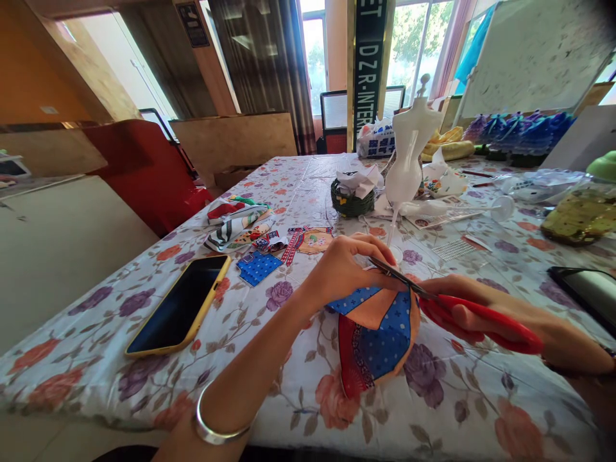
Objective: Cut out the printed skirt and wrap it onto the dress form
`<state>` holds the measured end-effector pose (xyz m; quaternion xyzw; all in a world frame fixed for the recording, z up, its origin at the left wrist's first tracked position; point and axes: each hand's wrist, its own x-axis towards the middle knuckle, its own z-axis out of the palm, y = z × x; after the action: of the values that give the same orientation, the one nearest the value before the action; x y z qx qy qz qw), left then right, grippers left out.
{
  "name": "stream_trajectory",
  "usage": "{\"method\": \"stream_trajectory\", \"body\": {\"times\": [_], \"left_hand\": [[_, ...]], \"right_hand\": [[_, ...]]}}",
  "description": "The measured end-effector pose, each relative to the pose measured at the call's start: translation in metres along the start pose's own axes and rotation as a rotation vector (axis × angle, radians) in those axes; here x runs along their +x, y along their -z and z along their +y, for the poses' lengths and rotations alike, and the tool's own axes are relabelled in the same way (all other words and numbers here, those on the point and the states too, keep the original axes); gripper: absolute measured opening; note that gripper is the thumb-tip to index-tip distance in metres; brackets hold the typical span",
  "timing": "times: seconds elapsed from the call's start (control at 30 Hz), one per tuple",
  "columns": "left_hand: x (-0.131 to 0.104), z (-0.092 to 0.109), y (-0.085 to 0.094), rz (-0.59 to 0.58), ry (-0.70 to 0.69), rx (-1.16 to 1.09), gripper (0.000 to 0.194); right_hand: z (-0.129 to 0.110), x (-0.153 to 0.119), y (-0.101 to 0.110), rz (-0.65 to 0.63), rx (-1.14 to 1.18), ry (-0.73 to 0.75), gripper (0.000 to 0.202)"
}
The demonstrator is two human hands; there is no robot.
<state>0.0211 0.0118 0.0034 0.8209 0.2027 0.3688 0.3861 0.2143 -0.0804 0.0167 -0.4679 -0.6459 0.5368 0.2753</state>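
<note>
My left hand (pixel 359 266) is closed on the upper edge of a piece of patterned fabric (pixel 385 340) in blue, orange and red. The fabric hangs down from my fingers just above the table. In my right hand (pixel 500 301) is a pair of scissors (pixel 476 317) with red handles. Their dark blades reach left over the fabric's top edge, close to my left fingers. Whether the blades are cutting into the cloth I cannot tell. A small blue dotted fabric piece (pixel 258 267) and an orange piece with red trim (pixel 312 240) lie beyond my left hand.
A yellow-cased phone (pixel 180 307) lies at left on the flowered tablecloth (pixel 231 372). Ahead stand a white miniature dress form (pixel 408 151) and a dark green basket (pixel 352 200). A jar (pixel 580 215) and a dark tablet-like device (pixel 590 295) are at right. Crumpled cloth (pixel 240 224) lies at left.
</note>
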Motion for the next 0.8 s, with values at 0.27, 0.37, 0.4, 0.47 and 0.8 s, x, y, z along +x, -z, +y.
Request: {"method": "stream_trajectory", "body": {"times": [0.27,0.37,0.4,0.47,0.8], "left_hand": [[-0.001,0.001,0.001,-0.005,0.062,-0.036,0.018],[-0.001,-0.002,0.001,0.008,0.098,-0.039,0.018],[-0.001,-0.004,0.001,0.013,0.103,-0.042,0.019],[0.0,-0.007,0.002,0.016,0.105,-0.05,0.021],[-0.002,-0.021,0.001,0.106,0.13,0.022,0.029]], "right_hand": [[0.03,0.013,0.015,-0.199,0.021,0.087,0.048],[0.037,0.018,0.017,-0.168,0.021,0.174,0.047],[0.039,0.019,0.018,-0.126,0.017,0.23,0.046],[0.04,0.022,0.02,-0.004,0.007,0.353,0.043],[0.027,0.023,0.005,0.204,-0.043,0.278,0.026]]}}
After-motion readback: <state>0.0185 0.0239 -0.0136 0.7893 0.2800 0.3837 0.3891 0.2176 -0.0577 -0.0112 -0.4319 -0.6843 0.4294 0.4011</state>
